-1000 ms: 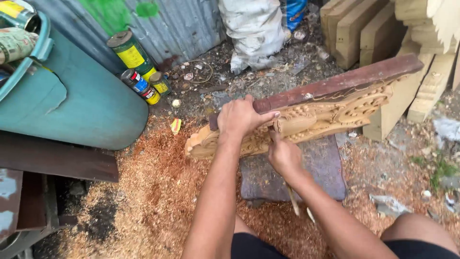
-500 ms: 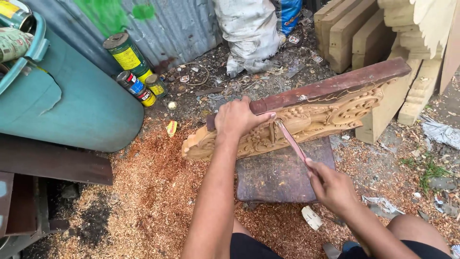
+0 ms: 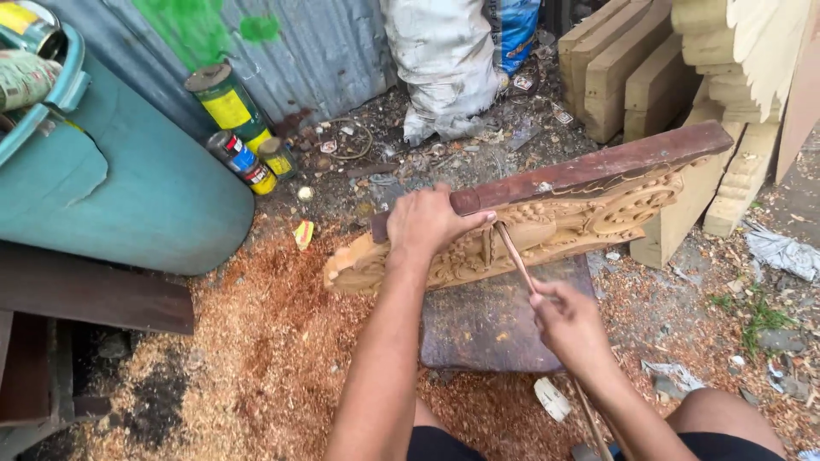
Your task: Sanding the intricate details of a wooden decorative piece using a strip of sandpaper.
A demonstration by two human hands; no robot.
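Sawdust (image 3: 256,358) is covering the ground (outdoors); left hand (image 3: 431,224) is gripping the carved panel (image 3: 547,226), right hand (image 3: 568,324) fingers closing around a thin rod (image 3: 515,258).

Soft, even daylight, faint shadows, perhaps slight edge distortion.

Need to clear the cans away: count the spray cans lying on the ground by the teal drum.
3, clustered beside the teal drum: a large green-and-yellow can against the metal wall, a blue-and-red can below it, a small yellow can right of that. The drum may hide more.
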